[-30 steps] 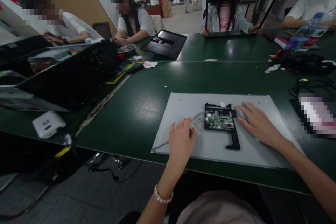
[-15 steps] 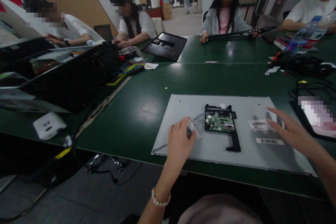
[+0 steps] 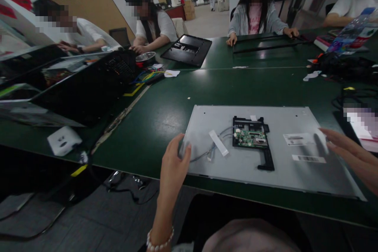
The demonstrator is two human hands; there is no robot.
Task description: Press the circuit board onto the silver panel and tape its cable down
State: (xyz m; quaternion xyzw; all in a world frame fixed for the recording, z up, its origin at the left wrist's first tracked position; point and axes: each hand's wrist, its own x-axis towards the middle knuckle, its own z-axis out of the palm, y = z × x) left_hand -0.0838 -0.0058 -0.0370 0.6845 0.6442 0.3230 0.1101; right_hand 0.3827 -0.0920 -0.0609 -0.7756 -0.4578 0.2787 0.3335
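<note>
Vs ½ s ago: our L hand (image 3: 174, 159) has left the cables (image 3: 227, 128) for the L edge of the grey panel (image 3: 218, 118), baring a white strip (image 3: 219, 143). Our R hand (image 3: 354, 153) has shifted out to the R edge. Panel flat on worktop (image 3: 153, 126), circuit board (image 3: 251, 138) approx. mid. L fingers parted, can't tell if gripping; R fingers apart, nothing seen held. Panel's near-L corner hidden behind L hand; R wrist cut off.
</note>
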